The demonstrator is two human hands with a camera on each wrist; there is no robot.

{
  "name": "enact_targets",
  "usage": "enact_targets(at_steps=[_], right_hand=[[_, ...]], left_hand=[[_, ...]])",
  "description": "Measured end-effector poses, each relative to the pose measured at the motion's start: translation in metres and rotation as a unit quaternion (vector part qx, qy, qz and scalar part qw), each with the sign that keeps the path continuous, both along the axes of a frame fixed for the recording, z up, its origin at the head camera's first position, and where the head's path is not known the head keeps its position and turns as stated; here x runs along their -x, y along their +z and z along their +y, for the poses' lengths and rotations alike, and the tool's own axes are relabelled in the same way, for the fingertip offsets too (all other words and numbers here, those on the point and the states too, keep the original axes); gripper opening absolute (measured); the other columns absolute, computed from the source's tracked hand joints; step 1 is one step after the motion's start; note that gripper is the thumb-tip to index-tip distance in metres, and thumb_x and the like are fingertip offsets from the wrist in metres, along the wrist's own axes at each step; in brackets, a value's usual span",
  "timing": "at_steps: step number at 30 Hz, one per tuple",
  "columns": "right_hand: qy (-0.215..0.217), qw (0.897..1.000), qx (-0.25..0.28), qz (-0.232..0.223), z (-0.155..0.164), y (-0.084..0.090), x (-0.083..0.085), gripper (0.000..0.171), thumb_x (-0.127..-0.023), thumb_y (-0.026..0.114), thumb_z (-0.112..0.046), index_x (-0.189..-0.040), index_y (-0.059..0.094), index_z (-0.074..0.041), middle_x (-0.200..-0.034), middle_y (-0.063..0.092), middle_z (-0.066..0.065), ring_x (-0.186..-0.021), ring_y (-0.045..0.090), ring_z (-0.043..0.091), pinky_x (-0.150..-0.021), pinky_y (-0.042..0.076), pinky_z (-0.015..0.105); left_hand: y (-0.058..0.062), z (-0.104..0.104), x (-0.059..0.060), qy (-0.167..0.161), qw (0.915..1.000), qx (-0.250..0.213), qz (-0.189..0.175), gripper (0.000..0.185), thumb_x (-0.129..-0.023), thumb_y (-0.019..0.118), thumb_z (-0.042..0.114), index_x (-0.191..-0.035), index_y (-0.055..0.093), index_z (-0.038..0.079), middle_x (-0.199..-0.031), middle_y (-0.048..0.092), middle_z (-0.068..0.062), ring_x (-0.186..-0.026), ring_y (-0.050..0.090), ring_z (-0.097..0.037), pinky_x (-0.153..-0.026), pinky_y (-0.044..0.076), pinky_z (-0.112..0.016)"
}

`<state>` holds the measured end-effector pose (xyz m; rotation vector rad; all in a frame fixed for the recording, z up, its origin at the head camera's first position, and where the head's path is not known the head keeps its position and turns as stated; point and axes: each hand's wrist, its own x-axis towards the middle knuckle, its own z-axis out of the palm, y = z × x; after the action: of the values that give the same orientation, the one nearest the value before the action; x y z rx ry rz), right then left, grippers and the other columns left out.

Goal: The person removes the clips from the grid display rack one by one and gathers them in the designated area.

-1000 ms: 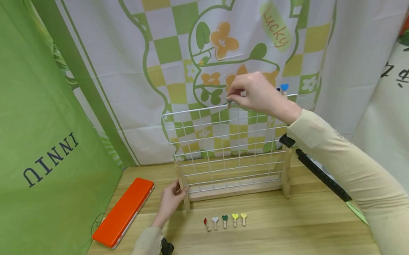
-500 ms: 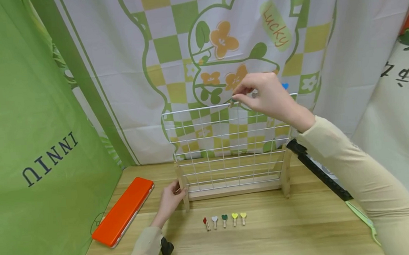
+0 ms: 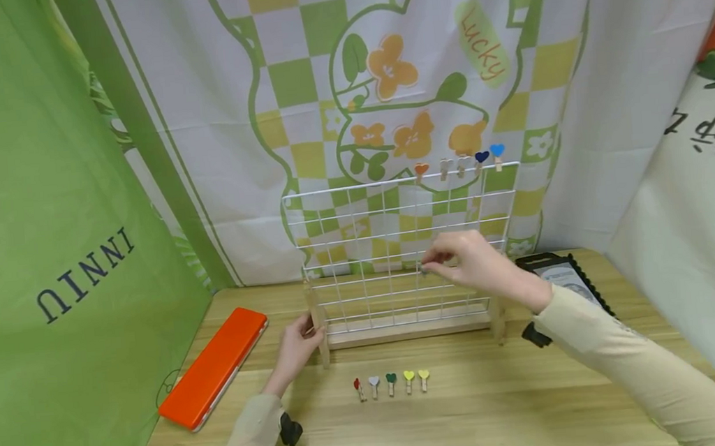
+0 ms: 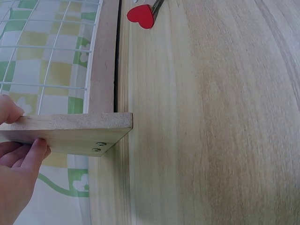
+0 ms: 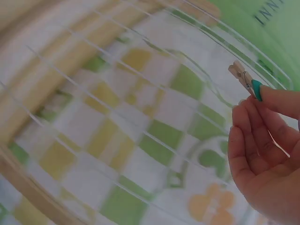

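The right hand (image 3: pixel 477 266) pinches a little teal clip (image 5: pixel 247 80) in front of the white wire rack (image 3: pixel 360 251), while the left hand (image 3: pixel 298 347) grips the rack's wooden foot (image 4: pixel 70 133) at about nine o'clock.

The table (image 3: pixel 504 407) was matt, smooth pale wood, the rack (image 3: pixel 397 248) thin white-coated wire on bare wooden feet (image 4: pixel 70 133), the case (image 3: pixel 214 369) glossy orange plastic, the backdrop (image 3: pixel 383 74) soft printed cloth.
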<state>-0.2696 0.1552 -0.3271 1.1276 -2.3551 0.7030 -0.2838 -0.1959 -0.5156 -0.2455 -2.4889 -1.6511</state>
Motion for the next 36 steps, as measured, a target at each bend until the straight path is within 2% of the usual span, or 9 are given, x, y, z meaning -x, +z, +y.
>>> enact_targets(at_steps=[5, 8, 12, 16, 21, 36], right_hand=[[0.005, 0.996, -0.033, -0.083, 0.002, -0.057, -0.007, 0.003, -0.085, 0.075, -0.004, -0.087, 0.076, -0.005, -0.079, 0.074, 0.003, -0.067, 0.066, 0.007, -0.06, 0.058, 0.018], [0.022, 0.992, -0.047, -0.116, 0.003, -0.088, -0.012, 0.002, -0.085, 0.075, -0.004, -0.084, 0.075, -0.006, -0.078, 0.074, 0.003, -0.065, 0.064, 0.003, -0.057, 0.055, 0.014], [0.049, 0.986, -0.057, -0.148, 0.005, -0.12, -0.018, 0.004, -0.084, 0.075, -0.004, -0.081, 0.075, -0.005, -0.075, 0.073, 0.004, -0.063, 0.06, 0.0, -0.054, 0.052, 0.011], [0.059, 0.973, -0.07, -0.21, 0.006, -0.143, -0.021, 0.005, -0.086, 0.074, -0.006, -0.082, 0.076, -0.007, -0.076, 0.074, 0.002, -0.063, 0.06, -0.002, -0.056, 0.051, 0.011], [0.064, 0.959, -0.073, -0.267, 0.006, -0.16, -0.02, 0.005, -0.086, 0.073, -0.006, -0.083, 0.076, -0.004, -0.077, 0.075, 0.004, -0.063, 0.062, 0.002, -0.056, 0.051, 0.011], [0.042, 0.938, -0.078, -0.335, 0.006, -0.173, -0.012, 0.01, -0.089, 0.072, -0.011, -0.088, 0.076, -0.002, -0.078, 0.076, 0.005, -0.061, 0.063, 0.003, -0.056, 0.052, 0.011]], left_hand=[[0.001, 0.0, 0.0, 0.001, 1.0, 0.0, -0.002, 0.05, -0.091, 0.064, -0.001, -0.138, 0.05, -0.012, -0.131, 0.059, -0.034, -0.12, 0.062, -0.044, -0.097, 0.057, -0.044], [0.003, 0.001, -0.001, 0.002, 1.0, -0.002, -0.007, 0.051, -0.091, 0.064, -0.001, -0.139, 0.049, -0.012, -0.132, 0.059, -0.034, -0.121, 0.061, -0.043, -0.098, 0.057, -0.044], [0.005, 0.002, -0.002, 0.002, 1.0, -0.001, -0.009, 0.052, -0.091, 0.064, 0.0, -0.139, 0.049, -0.011, -0.133, 0.059, -0.033, -0.122, 0.061, -0.042, -0.099, 0.056, -0.044], [0.004, 0.002, -0.001, 0.002, 1.0, 0.0, -0.007, 0.051, -0.091, 0.063, 0.0, -0.14, 0.049, -0.011, -0.133, 0.059, -0.032, -0.123, 0.06, -0.042, -0.1, 0.056, -0.043], [0.004, 0.002, -0.002, 0.001, 0.9999, -0.001, -0.012, 0.051, -0.091, 0.064, 0.001, -0.14, 0.049, -0.01, -0.134, 0.058, -0.032, -0.123, 0.06, -0.042, -0.1, 0.056, -0.044], [0.003, 0.001, -0.001, 0.004, 1.0, 0.0, -0.009, 0.05, -0.092, 0.064, 0.001, -0.139, 0.05, -0.01, -0.132, 0.06, -0.032, -0.122, 0.061, -0.042, -0.099, 0.056, -0.043]])
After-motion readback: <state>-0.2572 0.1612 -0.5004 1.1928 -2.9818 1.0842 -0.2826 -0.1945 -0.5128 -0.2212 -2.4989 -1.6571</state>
